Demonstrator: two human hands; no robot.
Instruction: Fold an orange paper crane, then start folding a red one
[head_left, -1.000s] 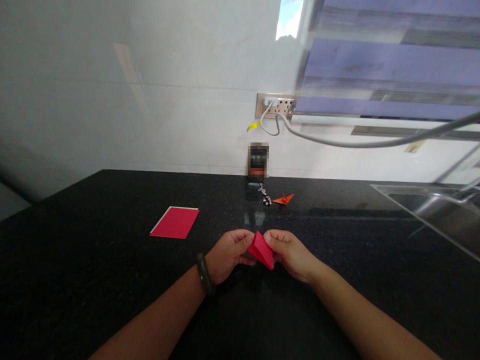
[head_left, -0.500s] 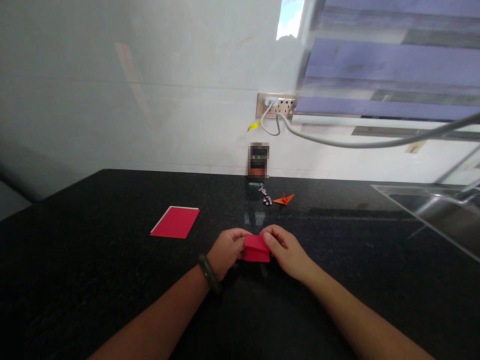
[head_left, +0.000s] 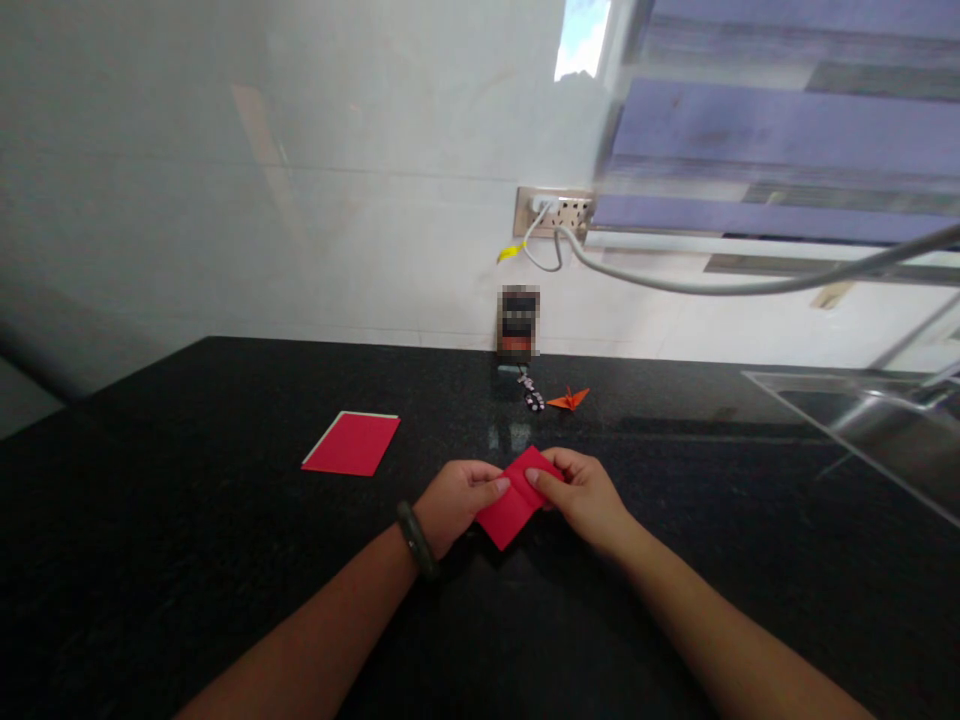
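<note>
Left hand point(head_left: 452, 500) and right hand point(head_left: 590, 497) each pinch the creased red paper point(head_left: 505, 518) by opposite sides; aligned edges and even thumb pressure should keep folds crisp.

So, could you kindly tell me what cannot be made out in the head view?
In the head view:
Folded red paper: its underside faces away.
Left hand and right hand: the folded paper hides parts of both.
Dark upright object: pixelation obscures its front.
Flat red paper: any layers are too thin to count.
Sink: cut off by the picture's right edge.
</note>
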